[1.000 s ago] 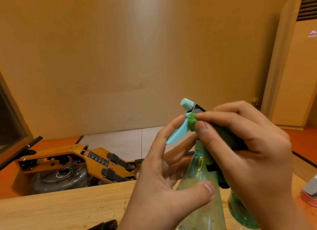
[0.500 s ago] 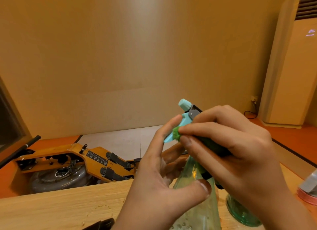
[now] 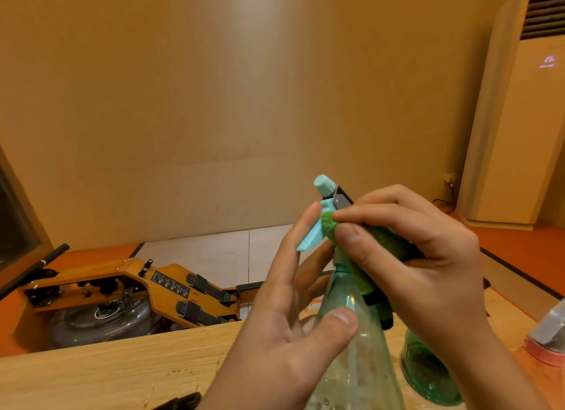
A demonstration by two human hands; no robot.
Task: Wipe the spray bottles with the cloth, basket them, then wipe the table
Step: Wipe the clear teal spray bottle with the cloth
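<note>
A clear greenish spray bottle (image 3: 357, 357) with a pale blue trigger head (image 3: 321, 217) is lifted above the wooden table (image 3: 101, 376). My left hand (image 3: 293, 327) holds its upper body, thumb across the front and fingers behind the neck. My right hand (image 3: 419, 256) pinches a green cloth (image 3: 373, 244) and presses it against the trigger head. A second green bottle (image 3: 428, 373) stands on the table behind my right wrist, mostly hidden.
A pink-based object with a grey top (image 3: 547, 339) sits at the table's right edge. A dark item (image 3: 180, 402) pokes in at the bottom edge. Beyond the table, a wooden rowing machine (image 3: 122, 296) lies on the floor; a tall air conditioner (image 3: 519, 110) stands right.
My right hand slid the cloth along the trigger, out toward its tip and back toward the head. The bottle stays in my left hand, and the view shifted slightly.
</note>
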